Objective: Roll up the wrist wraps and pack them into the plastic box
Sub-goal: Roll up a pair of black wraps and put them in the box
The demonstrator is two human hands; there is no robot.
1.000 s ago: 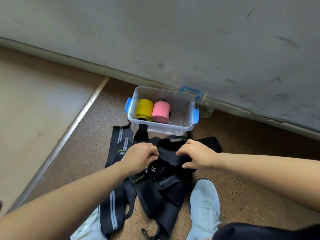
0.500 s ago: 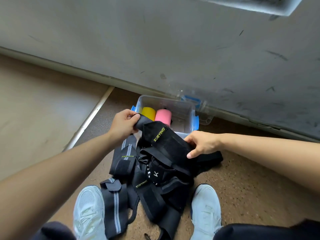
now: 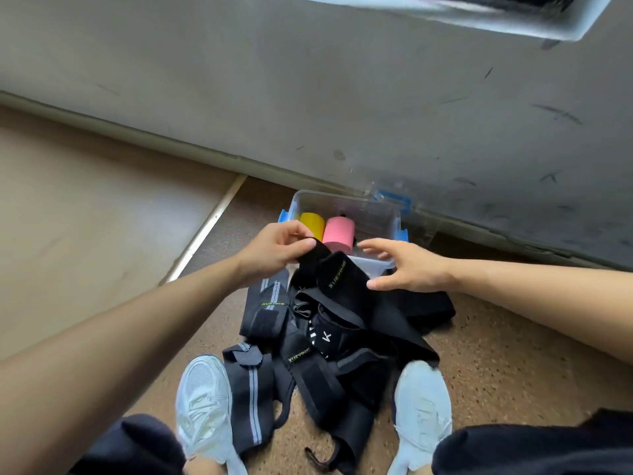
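Inside the plastic box [image 3: 376, 214], toward its left end: a yellow roll [image 3: 312, 225] and a pink roll [image 3: 338, 233], side by side and touching, already packed. Seemingly room left to the right of the pink roll.

Just in front of the box, over its near rim: a black wrap [image 3: 337, 274] lifted off the floor [image 3: 496, 354], not rolled, its top end pinched between thumb and fingers of the left hand [image 3: 274, 250]. To the right of that wrap, level with the box's near rim: the right hand [image 3: 407, 267], fingers spread wide and straight, gripping nothing. Impossible to tell whether thumb and wrap are touching.

Further in front of the box, between two pale shoes [image 3: 205, 402]: a tangled pile of wraps [image 3: 322, 341], black, some with grey stripes, none rolled.

Behind the box's right corner, against the wall [image 3: 308, 80]: a clear lid [image 3: 394, 200] with a blue clip, off the box.

Judged from this, early in the job. Done so far: two rolls in the box. Left to do: rolling the wrap in hand, then every piece in the pile one by one, and setting each beside the pink roll.
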